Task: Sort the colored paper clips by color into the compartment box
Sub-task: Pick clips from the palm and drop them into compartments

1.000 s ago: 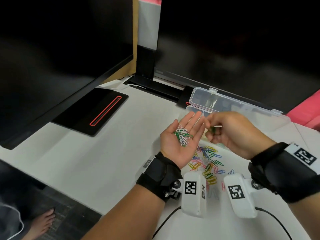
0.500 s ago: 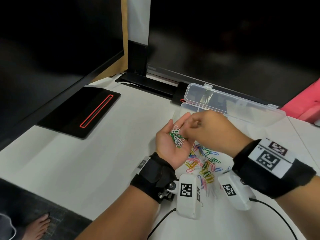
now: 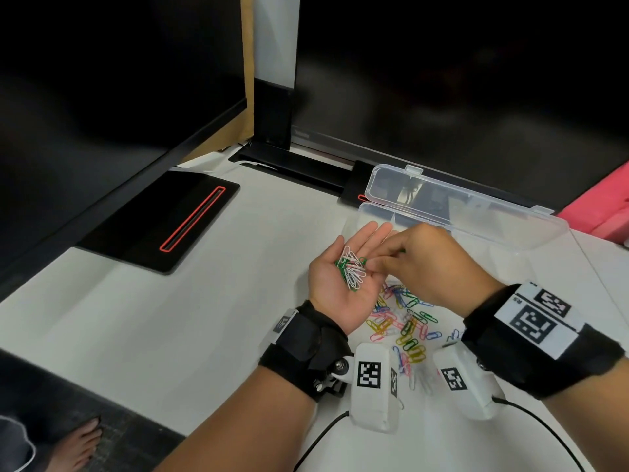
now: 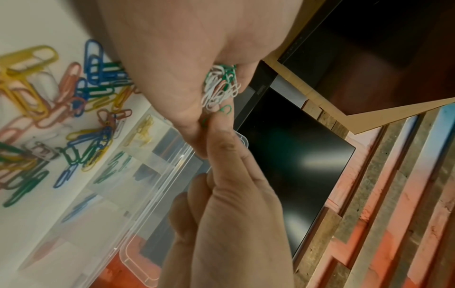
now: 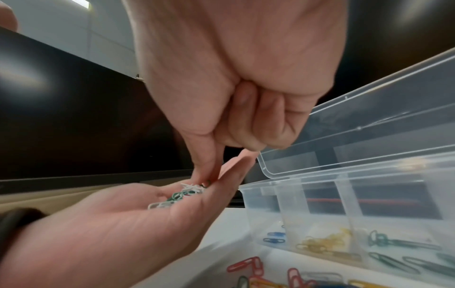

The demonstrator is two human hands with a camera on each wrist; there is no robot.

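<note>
My left hand (image 3: 335,301) lies palm up with straight fingers, carrying a small heap of white and green clips (image 3: 352,271) above the table. My right hand (image 3: 372,262) reaches over it, thumb and forefinger pinching a green clip (image 4: 225,110) at the heap's edge, its other fingers curled. The clear compartment box (image 3: 381,212) stands open just beyond the hands, with blue clips (image 5: 274,236), yellow clips (image 5: 325,243) and green clips (image 5: 393,251) in separate compartments. A loose pile of mixed coloured clips (image 3: 405,321) lies on the white table under my hands.
The box's lid (image 3: 459,209) is tilted back behind it. Two dark monitors stand at the back, one with a black base with a red outline (image 3: 163,219) at the left. A pink object (image 3: 602,212) sits at the far right. White wrist cameras with cables hang near the table's front edge.
My right hand has moved left from the left hand's fingertips onto the palm and now pinches a green clip in the heap. The left hand stays palm up.
</note>
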